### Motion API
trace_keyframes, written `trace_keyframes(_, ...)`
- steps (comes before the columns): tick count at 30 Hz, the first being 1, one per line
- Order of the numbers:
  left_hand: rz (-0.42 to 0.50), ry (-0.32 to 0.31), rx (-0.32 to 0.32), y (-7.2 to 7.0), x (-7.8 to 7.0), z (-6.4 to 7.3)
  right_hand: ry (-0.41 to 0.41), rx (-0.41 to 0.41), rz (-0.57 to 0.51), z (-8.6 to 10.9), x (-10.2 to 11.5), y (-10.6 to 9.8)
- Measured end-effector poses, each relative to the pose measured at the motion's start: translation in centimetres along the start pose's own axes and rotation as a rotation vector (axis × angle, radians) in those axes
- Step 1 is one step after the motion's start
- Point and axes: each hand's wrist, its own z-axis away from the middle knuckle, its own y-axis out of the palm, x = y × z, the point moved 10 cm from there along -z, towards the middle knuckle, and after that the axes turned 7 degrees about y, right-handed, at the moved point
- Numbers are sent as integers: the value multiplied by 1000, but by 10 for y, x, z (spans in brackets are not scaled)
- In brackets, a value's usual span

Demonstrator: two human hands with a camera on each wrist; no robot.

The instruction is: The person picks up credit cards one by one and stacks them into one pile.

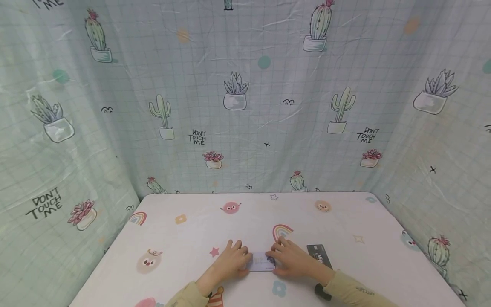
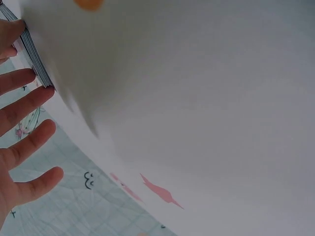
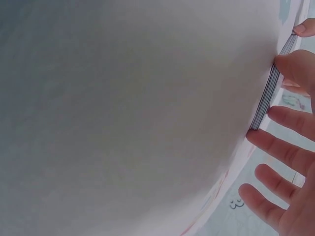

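A stack of thin cards [image 1: 261, 262], pale lilac on top with a dark mark near its right end, lies flat between both hands on the white table. My left hand [image 1: 232, 261] grips its left end, thumb at the near edge and fingertips at the end and far side. The opposite end is held the same way by my right hand [image 1: 293, 260]. Layered edges of the stack [image 3: 268, 93] show in the right wrist view, where the outer fingers spread free of it. In the left wrist view, the left hand [image 2: 22, 118] also has its outer fingers off the stack.
A black card [image 1: 319, 254] with a chip and white lettering lies right of the right hand, partly behind the forearm. Below that forearm is a small dark object [image 1: 323, 292], its kind unclear. Cactus-print curtains [image 1: 264, 128] hang behind and beside the patterned table [image 1: 184, 243].
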Motion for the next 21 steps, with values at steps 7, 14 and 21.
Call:
trace_keyframes(7,19,-8,7,-1,0,0,9,15,-18,1,-1,1)
trace_keyframes(14,51,-25,32,3,2,-1,26,38,-14,0,-1,3)
trace_keyframes(21,55,-21,45,3,2,-1,12,15,6,0,0,1)
